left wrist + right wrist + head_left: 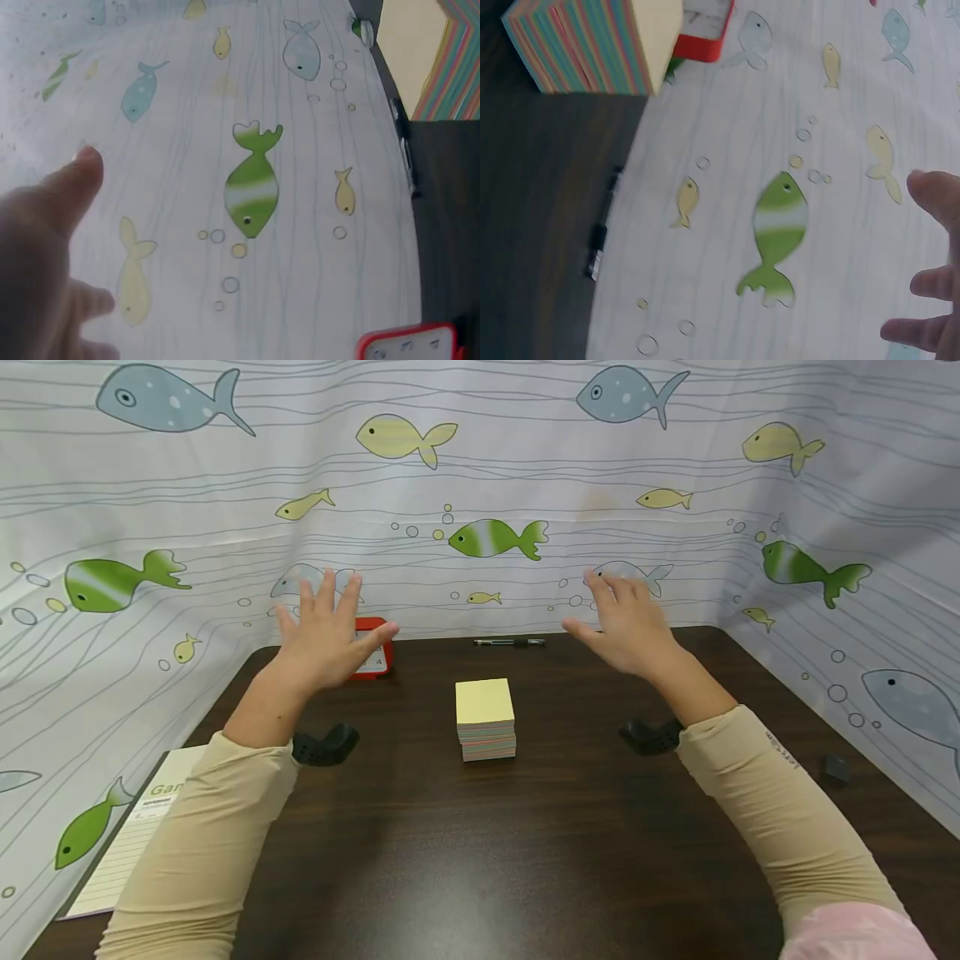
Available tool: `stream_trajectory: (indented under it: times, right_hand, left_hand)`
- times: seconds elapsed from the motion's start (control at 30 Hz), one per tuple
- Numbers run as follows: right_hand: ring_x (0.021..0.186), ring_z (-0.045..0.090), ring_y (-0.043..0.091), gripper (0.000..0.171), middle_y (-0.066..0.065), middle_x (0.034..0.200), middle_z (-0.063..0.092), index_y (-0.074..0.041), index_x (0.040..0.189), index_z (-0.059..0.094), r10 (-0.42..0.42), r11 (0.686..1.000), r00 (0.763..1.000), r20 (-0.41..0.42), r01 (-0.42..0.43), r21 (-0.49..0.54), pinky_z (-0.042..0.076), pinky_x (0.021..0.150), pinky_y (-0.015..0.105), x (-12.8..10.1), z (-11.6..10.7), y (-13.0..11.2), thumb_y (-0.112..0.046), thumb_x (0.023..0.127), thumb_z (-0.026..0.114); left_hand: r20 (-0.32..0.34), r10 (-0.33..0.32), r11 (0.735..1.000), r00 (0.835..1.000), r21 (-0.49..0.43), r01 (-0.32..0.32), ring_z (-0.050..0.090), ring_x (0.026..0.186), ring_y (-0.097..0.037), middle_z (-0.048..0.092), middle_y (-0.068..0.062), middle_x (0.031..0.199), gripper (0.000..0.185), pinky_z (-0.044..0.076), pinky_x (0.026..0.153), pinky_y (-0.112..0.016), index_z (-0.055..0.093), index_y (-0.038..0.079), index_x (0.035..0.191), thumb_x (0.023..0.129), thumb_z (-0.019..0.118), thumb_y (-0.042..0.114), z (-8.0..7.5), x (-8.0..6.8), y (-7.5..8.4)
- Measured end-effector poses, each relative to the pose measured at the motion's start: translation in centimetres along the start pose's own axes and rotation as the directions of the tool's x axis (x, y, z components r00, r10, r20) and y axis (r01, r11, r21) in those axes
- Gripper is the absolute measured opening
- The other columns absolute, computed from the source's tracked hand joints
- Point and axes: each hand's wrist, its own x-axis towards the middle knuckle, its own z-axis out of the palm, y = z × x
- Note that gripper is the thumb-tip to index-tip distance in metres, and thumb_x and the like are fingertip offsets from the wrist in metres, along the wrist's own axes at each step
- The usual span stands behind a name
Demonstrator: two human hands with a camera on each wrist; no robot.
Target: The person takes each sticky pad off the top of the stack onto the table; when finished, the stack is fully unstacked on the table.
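The left hand (318,642) and the right hand (632,631) are empty, fingers spread wide above the desk (450,852), and the paper stack (486,718), standing midway between the desk's side edges, could perhaps topple if a hand bumps its slightly uneven side.

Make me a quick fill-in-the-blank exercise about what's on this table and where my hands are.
1. The top sheet of the paper stack is pale ____.
2. The clock has a ____ frame.
3. In the head view, the clock is partly hidden by your ____ hand.
4. Your right hand holds ____.

Missing words: yellow; red; left; nothing.
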Motion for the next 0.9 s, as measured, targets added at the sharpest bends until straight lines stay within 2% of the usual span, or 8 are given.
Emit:
stream_trajectory:
  times: [0.1,0.17,0.27,0.4,0.53,0.63,0.77,0.9]
  right_hand:
    - [0.121,0.021,0.04,0.071,0.02,0.135,0.027,-0.007,0.139,0.021,-0.041,0.997,0.998,-0.041,0.044,0.063,0.026,0.088,0.057,0.1,1.0,-0.4,-0.049,0.086,0.043]
    - [0.12,0.026,0.039,0.066,0.019,0.133,0.032,-0.007,0.137,0.026,-0.057,0.993,0.997,-0.053,0.062,0.098,0.029,0.087,0.055,0.1,1.7,-0.8,-0.044,0.086,0.047]
    - [0.117,0.032,0.035,0.06,0.018,0.128,0.039,-0.005,0.134,0.033,-0.094,0.982,0.993,-0.072,0.104,0.156,0.031,0.089,0.05,0.3,2.8,-1.3,-0.036,0.086,0.052]
    - [0.114,0.038,0.031,0.055,0.016,0.123,0.045,-0.003,0.131,0.037,-0.148,0.958,0.986,-0.072,0.161,0.236,0.032,0.09,0.045,0.5,4.3,-1.7,-0.03,0.085,0.054]
    - [0.115,0.038,0.028,0.054,0.014,0.125,0.043,-0.004,0.131,0.036,-0.186,0.931,0.983,-0.006,0.178,0.319,0.03,0.091,0.044,0.6,5.7,-2.1,-0.029,0.087,0.053]
    - [0.116,0.037,0.028,0.055,0.014,0.125,0.042,-0.006,0.132,0.035,-0.203,0.907,0.977,0.056,0.167,0.386,0.03,0.092,0.044,0.8,6.7,-2.5,-0.031,0.086,0.053]
    - [0.116,0.037,0.028,0.061,0.014,0.125,0.042,-0.009,0.133,0.035,-0.234,0.889,0.963,0.136,0.156,0.431,0.031,0.091,0.044,1.2,8.2,-3.2,-0.038,0.083,0.056]
    - [0.119,0.034,0.028,0.072,0.014,0.13,0.038,-0.007,0.134,0.032,-0.285,0.888,0.937,0.203,0.178,0.425,0.031,0.092,0.044,1.5,9.5,-4.0,-0.043,0.079,0.06]
  left_hand:
    - [-0.035,0.055,0.996,0.998,-0.062,-0.057,-0.012,0.125,-0.04,-0.004,-0.021,0.142,0.087,-0.003,0.091,-0.062,0.004,0.007,0.14,0.081,0.032,0.064,0.7,0.0,0.0]
    - [-0.055,0.092,0.987,0.994,-0.13,-0.098,-0.002,0.127,-0.039,0.005,-0.021,0.142,0.083,0.004,0.095,-0.058,0.011,0.004,0.14,0.083,0.038,0.059,1.3,0.0,0.0]
    - [-0.083,0.136,0.961,0.987,-0.232,-0.152,0.012,0.126,-0.036,0.018,-0.02,0.139,0.076,0.014,0.097,-0.052,0.019,0.002,0.137,0.085,0.043,0.052,2.4,0.1,0.1]
    - [-0.077,0.162,0.921,0.984,-0.347,-0.179,0.025,0.123,-0.032,0.03,-0.018,0.135,0.07,0.021,0.096,-0.048,0.024,0.005,0.137,0.085,0.046,0.047,4.0,0.1,0.4]
    - [-0.02,0.183,0.871,0.983,-0.461,-0.171,0.03,0.121,-0.031,0.034,-0.015,0.133,0.069,0.025,0.094,-0.048,0.024,0.007,0.137,0.084,0.052,0.043,5.8,-0.2,0.8]
    - [0.042,0.182,0.835,0.982,-0.534,-0.132,0.03,0.122,-0.029,0.033,-0.012,0.134,0.072,0.028,0.093,-0.048,0.024,0.01,0.137,0.081,0.057,0.041,7.2,-0.2,1.1]
    - [0.116,0.176,0.832,0.978,-0.549,-0.084,0.029,0.123,-0.028,0.03,-0.011,0.136,0.079,0.029,0.092,-0.048,0.021,0.011,0.138,0.077,0.063,0.039,9.3,-0.1,1.5]
    - [0.169,0.172,0.829,0.97,-0.556,-0.051,0.028,0.123,-0.031,0.026,-0.013,0.138,0.087,0.03,0.091,-0.049,0.017,0.01,0.139,0.073,0.067,0.037,11.4,0.2,2.1]
